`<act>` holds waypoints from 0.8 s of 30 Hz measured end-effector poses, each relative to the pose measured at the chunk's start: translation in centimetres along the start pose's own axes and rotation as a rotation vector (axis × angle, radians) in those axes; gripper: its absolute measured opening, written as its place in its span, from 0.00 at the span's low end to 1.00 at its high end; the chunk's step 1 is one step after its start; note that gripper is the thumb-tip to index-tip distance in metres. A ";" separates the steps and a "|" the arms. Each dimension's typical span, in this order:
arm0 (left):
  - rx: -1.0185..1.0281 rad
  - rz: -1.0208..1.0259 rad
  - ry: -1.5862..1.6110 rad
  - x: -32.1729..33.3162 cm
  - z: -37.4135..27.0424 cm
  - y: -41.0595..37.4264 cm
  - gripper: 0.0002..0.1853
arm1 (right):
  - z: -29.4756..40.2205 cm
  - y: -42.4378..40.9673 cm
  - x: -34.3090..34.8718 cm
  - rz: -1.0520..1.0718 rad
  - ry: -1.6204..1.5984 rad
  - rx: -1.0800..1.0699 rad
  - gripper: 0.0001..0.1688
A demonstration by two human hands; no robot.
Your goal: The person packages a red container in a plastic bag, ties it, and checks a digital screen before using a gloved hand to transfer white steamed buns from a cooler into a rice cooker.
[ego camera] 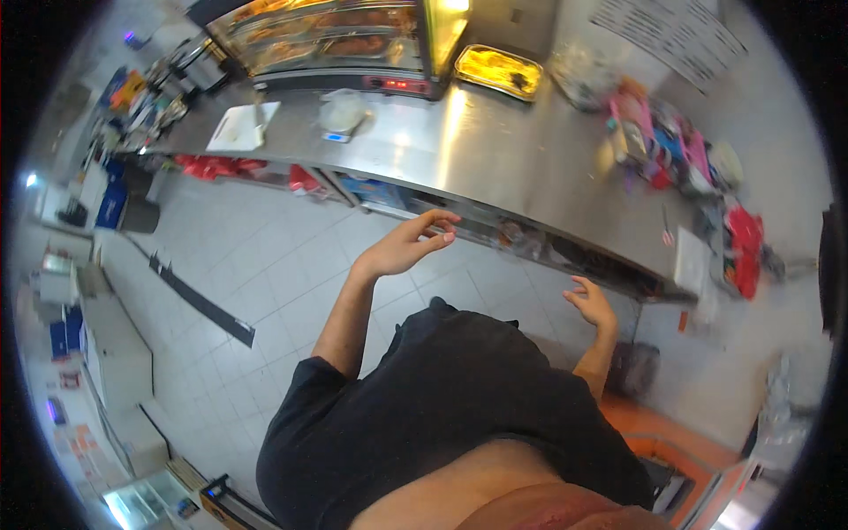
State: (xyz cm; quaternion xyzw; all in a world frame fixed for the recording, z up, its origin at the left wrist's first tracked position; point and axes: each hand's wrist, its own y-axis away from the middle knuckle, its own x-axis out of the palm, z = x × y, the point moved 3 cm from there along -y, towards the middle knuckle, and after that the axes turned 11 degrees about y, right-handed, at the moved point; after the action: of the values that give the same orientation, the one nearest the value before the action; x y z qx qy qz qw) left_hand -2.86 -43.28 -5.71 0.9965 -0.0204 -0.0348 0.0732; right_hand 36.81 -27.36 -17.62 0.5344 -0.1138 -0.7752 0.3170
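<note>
My left hand (407, 245) is raised over the tiled floor, just short of the steel counter (490, 159), with bent fingers and nothing in it. Lower on the right, my right hand (589, 301) hangs near the counter's front edge, fingers apart and likewise empty. On the counter a clear plastic bag (343, 112) rests on a small digital scale (336, 137). To its left lies a white cutting board (242, 127) with a knife on it. A foil tray of yellow food (498, 69) stands beside the heated display case (338, 40), which holds trays of food.
Pink baskets (631, 119) with mixed items and a red bag (745, 245) line the counter's right side. Below are a shelf with red bags (212, 167) and packages. A grey bin (139, 209) and a dark floor strip (205, 305) lie left; an orange unit (669, 437) stands lower right.
</note>
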 end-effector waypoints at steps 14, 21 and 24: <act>-0.194 -0.320 0.121 -21.1 6.2 5.4 0.24 | 42.9 -28.5 6.3 0.349 -1.002 -0.485 0.19; -0.205 -0.685 0.026 -34.7 7.3 8.8 0.23 | 62.4 -39.6 0.9 -1.126 -0.243 -0.383 0.28; -0.311 -0.960 0.141 -38.3 10.3 13.5 0.24 | 66.3 -40.3 -5.0 -1.459 -0.241 -0.246 0.37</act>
State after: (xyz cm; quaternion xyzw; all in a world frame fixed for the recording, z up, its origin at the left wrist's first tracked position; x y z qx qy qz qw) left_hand -42.25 -56.31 -11.32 0.8708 0.4503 0.0004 0.1976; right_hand -36.72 -3.92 -7.92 0.3463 0.3232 -0.8488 -0.2347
